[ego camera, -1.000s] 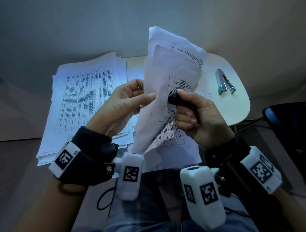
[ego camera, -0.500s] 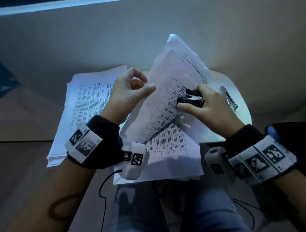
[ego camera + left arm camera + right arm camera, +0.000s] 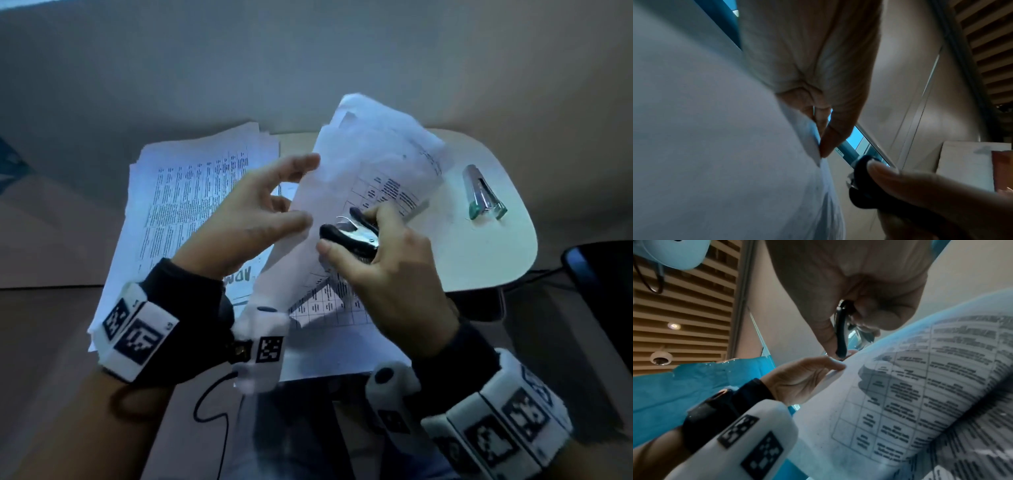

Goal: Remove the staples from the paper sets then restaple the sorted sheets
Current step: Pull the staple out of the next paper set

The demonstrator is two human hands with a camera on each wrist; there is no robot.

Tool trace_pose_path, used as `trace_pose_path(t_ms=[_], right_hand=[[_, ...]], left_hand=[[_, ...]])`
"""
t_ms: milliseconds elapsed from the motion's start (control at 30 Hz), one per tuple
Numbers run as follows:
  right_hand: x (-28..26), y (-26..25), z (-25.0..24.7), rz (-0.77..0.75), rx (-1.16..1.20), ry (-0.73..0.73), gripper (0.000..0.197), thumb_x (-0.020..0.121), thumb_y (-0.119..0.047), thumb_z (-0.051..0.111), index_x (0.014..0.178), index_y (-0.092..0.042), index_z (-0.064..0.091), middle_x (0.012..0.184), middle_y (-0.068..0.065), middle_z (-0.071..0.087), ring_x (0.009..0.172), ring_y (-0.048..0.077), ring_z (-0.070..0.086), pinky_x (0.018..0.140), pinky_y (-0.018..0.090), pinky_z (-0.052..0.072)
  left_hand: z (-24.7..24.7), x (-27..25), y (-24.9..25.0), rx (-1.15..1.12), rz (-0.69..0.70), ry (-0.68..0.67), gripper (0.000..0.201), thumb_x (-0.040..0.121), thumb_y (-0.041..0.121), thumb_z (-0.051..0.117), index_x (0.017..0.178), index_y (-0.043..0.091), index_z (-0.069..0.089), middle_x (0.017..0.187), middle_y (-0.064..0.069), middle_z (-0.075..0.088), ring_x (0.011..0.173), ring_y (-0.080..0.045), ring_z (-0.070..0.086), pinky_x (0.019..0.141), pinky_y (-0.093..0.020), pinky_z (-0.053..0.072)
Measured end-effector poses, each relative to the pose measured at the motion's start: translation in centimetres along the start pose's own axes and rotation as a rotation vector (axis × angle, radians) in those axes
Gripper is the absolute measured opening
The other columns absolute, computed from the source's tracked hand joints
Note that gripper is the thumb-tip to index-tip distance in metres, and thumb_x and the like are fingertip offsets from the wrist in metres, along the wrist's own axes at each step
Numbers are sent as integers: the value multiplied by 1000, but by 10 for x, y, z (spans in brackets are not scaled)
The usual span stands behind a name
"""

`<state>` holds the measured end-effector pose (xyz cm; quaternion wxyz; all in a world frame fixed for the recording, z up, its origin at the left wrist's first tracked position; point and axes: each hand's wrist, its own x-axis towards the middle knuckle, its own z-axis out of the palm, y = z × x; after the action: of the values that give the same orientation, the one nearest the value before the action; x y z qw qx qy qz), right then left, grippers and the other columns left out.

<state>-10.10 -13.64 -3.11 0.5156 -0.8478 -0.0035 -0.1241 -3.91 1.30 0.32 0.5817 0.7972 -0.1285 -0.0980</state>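
Observation:
I hold a paper set (image 3: 373, 161) upright over the table, printed with a table grid, blurred at its top. My left hand (image 3: 294, 195) holds its left edge, thumb in front and fingers stretched behind; the left wrist view shows the fingertips (image 3: 824, 146) pinching the sheet (image 3: 715, 146). My right hand (image 3: 346, 231) grips a black staple remover (image 3: 359, 236) with metal claws, which stand apart just in front of the paper. In the right wrist view the remover (image 3: 841, 331) hangs just above the sheet's (image 3: 900, 386) edge.
A thick stack of printed sheets (image 3: 191, 205) lies on the left of the small rounded table (image 3: 479, 260). More sheets (image 3: 325, 311) lie under my hands. A silver stapler (image 3: 483, 195) sits at the right. A black cable (image 3: 212, 404) hangs by my lap.
The remover has come off the sheet and its claws now show open. My left fingers have stretched out along the paper's edge. The paper has swung more upright.

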Motion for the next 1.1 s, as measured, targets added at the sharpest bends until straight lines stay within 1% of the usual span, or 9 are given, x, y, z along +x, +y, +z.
trace_pose_path(t_ms=[100, 167, 300, 433, 567, 800, 933, 1000, 1100], right_hand=[[-5, 0, 10, -19, -7, 44, 38, 77, -36, 73, 94, -8, 54, 85, 7, 68, 81, 28, 64, 70, 41, 51], [-6, -1, 13, -27, -6, 65, 39, 77, -37, 73, 94, -8, 55, 85, 8, 69, 80, 28, 65, 70, 41, 51], [-8, -4, 18, 9, 36, 21, 39, 77, -38, 73, 93, -7, 55, 85, 8, 68, 80, 26, 65, 71, 41, 52], [-8, -6, 15, 47, 80, 35, 39, 75, -40, 73, 92, -8, 58, 86, 2, 69, 79, 16, 65, 71, 35, 51], [-8, -10, 14, 78, 118, 60, 37, 75, -40, 74, 91, -9, 60, 85, -4, 69, 76, 5, 61, 68, 23, 49], [-2, -7, 10, 205, 204, -23, 33, 74, -38, 73, 97, -20, 59, 88, -10, 68, 81, 4, 64, 75, 28, 53], [-2, -7, 9, 257, 261, -82, 38, 68, -48, 65, 93, -24, 52, 84, -12, 63, 80, 10, 64, 74, 43, 55], [-1, -8, 7, 271, 277, -127, 37, 68, -50, 62, 92, -25, 50, 84, -12, 63, 81, 12, 64, 77, 46, 54], [2, -10, 2, 268, 221, -218, 37, 78, -48, 63, 102, -23, 50, 94, -10, 62, 93, 14, 61, 86, 45, 49]], left_hand=[[4, -4, -8, -115, -10, 115, 57, 62, 4, 76, 113, 22, 58, 100, -7, 65, 68, -17, 64, 69, -31, 57], [8, -8, -13, -221, -42, 186, 53, 57, 4, 80, 106, 12, 61, 84, -8, 69, 65, -16, 67, 65, -27, 57], [17, -14, -19, -397, -71, 219, 23, 64, 9, 67, 86, 6, 63, 68, -3, 71, 58, -12, 66, 56, -22, 54], [25, -18, -13, -419, -19, 212, 12, 70, 8, 62, 83, 8, 63, 63, 3, 69, 57, -5, 64, 56, -15, 51], [26, -17, -13, -418, 11, 198, 9, 74, 8, 63, 84, 9, 63, 65, 4, 69, 60, -5, 64, 59, -15, 51], [28, -16, -19, -443, -108, 163, 7, 75, 14, 62, 76, 9, 67, 71, -5, 67, 67, -16, 63, 67, -23, 53], [30, -19, -12, -278, -54, 206, 7, 76, 20, 62, 72, 18, 68, 70, -5, 64, 64, -14, 60, 62, -20, 51], [31, -20, -9, -179, -17, 239, 7, 76, 23, 62, 73, 19, 67, 72, -8, 65, 64, -14, 61, 64, -23, 51], [32, -20, -6, -105, -7, 277, 10, 75, 28, 62, 74, 20, 68, 75, -12, 67, 68, -18, 63, 69, -31, 51]])
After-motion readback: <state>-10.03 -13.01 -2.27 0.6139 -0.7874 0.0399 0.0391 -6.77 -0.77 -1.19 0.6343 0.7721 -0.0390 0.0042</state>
